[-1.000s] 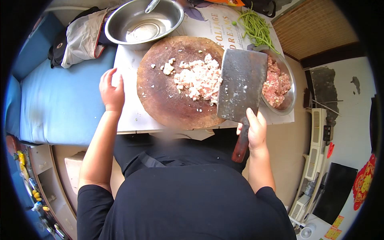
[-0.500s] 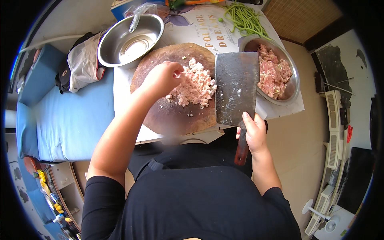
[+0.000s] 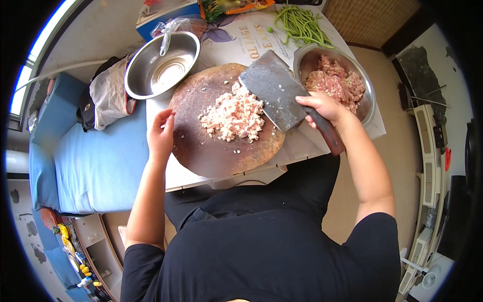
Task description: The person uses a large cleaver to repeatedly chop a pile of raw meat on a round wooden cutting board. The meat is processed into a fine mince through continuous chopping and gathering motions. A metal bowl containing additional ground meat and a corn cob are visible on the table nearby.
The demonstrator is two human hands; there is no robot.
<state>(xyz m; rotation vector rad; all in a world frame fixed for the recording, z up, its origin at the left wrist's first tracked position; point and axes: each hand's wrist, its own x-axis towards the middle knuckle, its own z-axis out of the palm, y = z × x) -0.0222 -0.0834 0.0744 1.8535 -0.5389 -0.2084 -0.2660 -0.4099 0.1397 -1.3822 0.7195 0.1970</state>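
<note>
My right hand [image 3: 324, 108] grips the dark wooden handle of a wide cleaver [image 3: 275, 90]. Its broad blade tilts over the right edge of a round wooden chopping board [image 3: 193, 146], bits of meat stuck to the steel. A loose heap of chopped pale pink meat [image 3: 234, 116] lies mid-board, just left of the blade. Beside the board's left rim hangs my left hand [image 3: 161, 133], its fingers loosely bent and apart, nothing visible in them. To the right of the blade, a steel bowl [image 3: 371, 95] holds minced meat [image 3: 336, 83].
Behind the board at left stands a steel basin [image 3: 138, 75] with a plastic bag [image 3: 173, 27] over its rim. Green beans [image 3: 302, 25] lie at the table's far right. A blue sofa [image 3: 98, 166] adjoins the table's left side, with bags [image 3: 110, 95] on it.
My left hand has drawn back from the meat to the board's left rim. The cleaver has swung from upright to slanting left, its blade now over the board's right edge.
</note>
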